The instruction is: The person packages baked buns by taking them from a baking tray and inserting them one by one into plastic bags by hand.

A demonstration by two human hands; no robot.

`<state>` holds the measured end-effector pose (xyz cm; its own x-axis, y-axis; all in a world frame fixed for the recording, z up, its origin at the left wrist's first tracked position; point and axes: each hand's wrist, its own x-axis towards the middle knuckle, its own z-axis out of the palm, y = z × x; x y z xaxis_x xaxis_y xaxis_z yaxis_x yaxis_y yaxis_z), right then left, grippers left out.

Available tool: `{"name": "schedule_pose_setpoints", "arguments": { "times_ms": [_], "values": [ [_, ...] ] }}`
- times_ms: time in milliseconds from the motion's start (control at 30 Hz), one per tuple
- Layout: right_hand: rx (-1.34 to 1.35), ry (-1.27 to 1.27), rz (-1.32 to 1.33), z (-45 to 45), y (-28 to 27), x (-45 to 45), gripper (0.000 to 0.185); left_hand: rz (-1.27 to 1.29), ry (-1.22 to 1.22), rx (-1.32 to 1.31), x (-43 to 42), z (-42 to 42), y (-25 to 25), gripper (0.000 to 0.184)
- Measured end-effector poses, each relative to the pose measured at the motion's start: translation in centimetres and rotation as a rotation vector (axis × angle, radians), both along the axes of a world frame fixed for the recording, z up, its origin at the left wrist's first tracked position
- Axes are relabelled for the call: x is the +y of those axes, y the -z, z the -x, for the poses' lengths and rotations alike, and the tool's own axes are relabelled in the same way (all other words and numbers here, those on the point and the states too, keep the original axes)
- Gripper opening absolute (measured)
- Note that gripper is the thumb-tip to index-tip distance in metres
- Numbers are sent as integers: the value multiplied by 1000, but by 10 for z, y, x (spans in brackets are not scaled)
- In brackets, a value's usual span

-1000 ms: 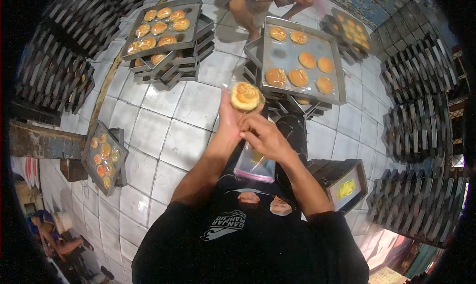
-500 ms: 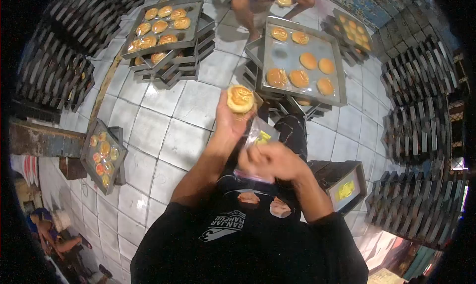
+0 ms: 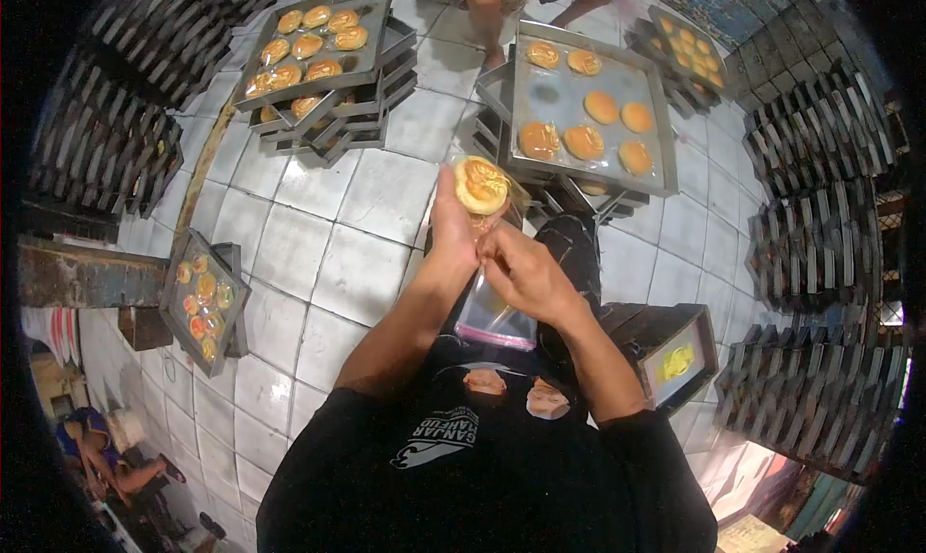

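A golden round bun (image 3: pixel 481 185) in clear plastic rests in my left hand (image 3: pixel 453 227), whose fingers are wrapped round its underside. My right hand (image 3: pixel 521 271) is closed in a pinch just below the bun, at the plastic near my left palm. Flat clear bags with a pink edge (image 3: pixel 495 339) lie on my lap beneath my wrists. Ahead on the right, a metal tray (image 3: pixel 600 55) holds several buns, some wrapped and some bare.
Stacked trays (image 3: pixel 381 32) with wrapped buns stand ahead left; a smaller tray (image 3: pixel 174 304) lies at the left. A box with a yellow item (image 3: pixel 675 363) is at my right. Dark tray stacks (image 3: pixel 805 244) line the right side. Another person's legs (image 3: pixel 479 17) are ahead.
My right hand moved down over the bags, then came back up beside my left hand. The bun shifted slightly. The person ahead lowered a bun out of clear view.
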<state>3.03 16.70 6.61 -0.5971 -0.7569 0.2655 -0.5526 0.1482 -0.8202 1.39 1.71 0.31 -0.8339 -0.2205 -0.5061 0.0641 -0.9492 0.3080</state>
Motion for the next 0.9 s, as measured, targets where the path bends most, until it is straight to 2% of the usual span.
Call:
{"name": "schedule_pose_setpoints", "arguments": {
  "times_ms": [67,167,200,267,300,333,400,433,533,600,633,667,733,800,833,867,900],
  "values": [
    [75,-62,9,-3,-7,9,16,91,16,-54,-5,1,2,61],
    [-995,-618,115,-28,-60,35,12,99,-3,-10,-28,-5,-8,62],
    [-997,-618,113,-21,-52,31,12,97,-4,-11,-30,-7,-10,62],
    [-400,177,41,-3,-25,17,17,62,-6,49,-31,-13,-13,63],
    [-514,148,84,-1,-23,14,17,54,4,47,-25,-13,-15,65],
    [-519,146,88,-3,-22,9,17,59,4,43,-21,-13,-13,65],
    [-191,112,5,-10,-20,-3,15,17,74,52,-9,-13,-12,64],
    [-187,118,2,-11,-21,1,15,69,62,19,-2,-10,-15,61],
    [-495,-199,66,-20,-23,12,12,38,20,-2,-4,-8,-13,59],
    [-1129,-725,147,-24,-48,41,18,81,17,19,-21,-16,-8,60],
    [-1132,-721,152,-22,-44,38,18,101,24,21,-31,-21,-9,62],
    [-628,-351,106,-14,-36,33,20,120,32,30,-39,-22,-9,63],
    [383,375,-9,-4,-24,26,39,56,106,111,-24,-45,-28,66],
    [499,390,-17,-3,-33,21,45,-18,377,157,1,-61,-62,58],
    [484,309,-10,-11,-35,20,40,140,397,149,0,-70,-73,54],
    [478,239,-2,-16,-37,21,36,141,405,144,-3,-68,-70,54],
    [473,270,-11,-5,-31,18,24,396,335,46,-9,-53,-62,51]
  ]
}}
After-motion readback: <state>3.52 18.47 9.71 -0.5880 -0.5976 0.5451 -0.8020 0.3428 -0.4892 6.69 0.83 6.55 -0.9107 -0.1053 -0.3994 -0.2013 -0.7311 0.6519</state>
